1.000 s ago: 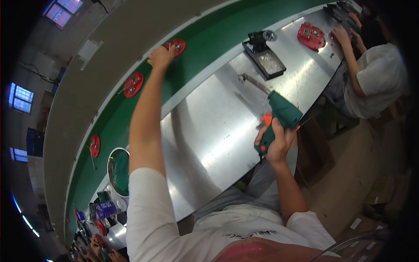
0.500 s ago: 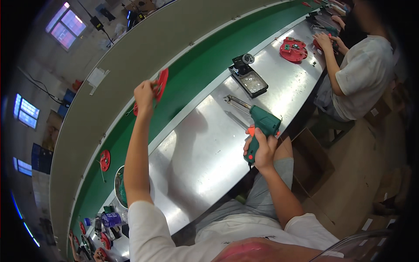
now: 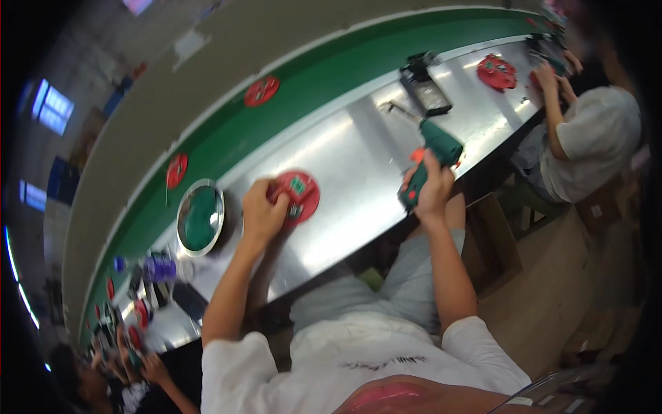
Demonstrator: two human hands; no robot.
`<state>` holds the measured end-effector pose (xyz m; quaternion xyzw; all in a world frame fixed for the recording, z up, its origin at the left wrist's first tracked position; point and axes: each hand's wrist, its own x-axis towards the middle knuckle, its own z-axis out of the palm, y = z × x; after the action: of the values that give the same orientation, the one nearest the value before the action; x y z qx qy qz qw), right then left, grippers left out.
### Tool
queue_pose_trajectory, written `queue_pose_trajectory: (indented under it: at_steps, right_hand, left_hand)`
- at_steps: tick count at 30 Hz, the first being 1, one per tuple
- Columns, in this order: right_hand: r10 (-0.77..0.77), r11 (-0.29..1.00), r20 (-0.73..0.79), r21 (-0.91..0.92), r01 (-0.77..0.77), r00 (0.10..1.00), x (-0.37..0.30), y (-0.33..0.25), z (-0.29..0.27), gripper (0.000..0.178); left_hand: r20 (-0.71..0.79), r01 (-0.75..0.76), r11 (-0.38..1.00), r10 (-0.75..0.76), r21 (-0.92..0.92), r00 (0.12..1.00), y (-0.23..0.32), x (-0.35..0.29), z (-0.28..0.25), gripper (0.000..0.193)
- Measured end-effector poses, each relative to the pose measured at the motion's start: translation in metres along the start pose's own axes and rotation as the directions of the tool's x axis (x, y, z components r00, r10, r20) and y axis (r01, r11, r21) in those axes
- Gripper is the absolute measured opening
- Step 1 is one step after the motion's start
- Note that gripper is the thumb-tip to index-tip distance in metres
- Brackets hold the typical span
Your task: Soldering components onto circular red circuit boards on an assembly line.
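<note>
My left hand (image 3: 261, 217) grips the left edge of a round red plastic housing (image 3: 309, 200) with a small green circuit board in it. The housing is over the shiny metal table, slightly blurred; whether it touches the metal I cannot tell. In my right hand (image 3: 436, 190) is a green soldering gun (image 3: 441, 143) with an orange trigger. My fingers wrap round its handle, and its thin metal tip points away and to the left, toward a black soldering stand (image 3: 431, 98).
A green conveyor belt (image 3: 331, 58) runs behind the metal table (image 3: 365, 165), carrying red housings (image 3: 262, 91). Left of my left hand stands a metal bowl (image 3: 221, 221), its inside green. Co-workers sit at both sides; another red housing (image 3: 496, 72) lies by the right one (image 3: 593, 131).
My left hand has come back from over the belt to the table, bringing the red housing. My right hand still holds the soldering gun. The whole view has shifted.
</note>
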<state>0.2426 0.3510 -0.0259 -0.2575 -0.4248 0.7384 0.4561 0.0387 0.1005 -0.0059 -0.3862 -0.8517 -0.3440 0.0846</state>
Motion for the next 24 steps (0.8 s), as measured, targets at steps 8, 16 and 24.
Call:
queue_pose_trajectory:
  at_steps: [8,16,24]
  right_hand:
    - [-0.011,1.000,0.036,-0.029,0.012,0.999,0.001,0.012,0.015,0.033]
    - [-0.095,0.981,0.007,-0.166,0.095,0.995,-0.001,0.003,0.007,0.037]
    - [-0.065,0.978,0.013,-0.198,0.067,0.998,0.004,0.007,0.002,0.037]
  left_hand:
    - [-0.091,-0.037,0.987,0.022,-0.159,0.996,-0.037,0.001,0.001,0.024]
    - [-0.044,-0.069,0.979,0.061,-0.191,0.997,-0.046,-0.008,-0.005,0.024]
    - [-0.220,0.147,0.982,-0.171,-0.119,0.960,-0.053,0.008,-0.089,0.022]
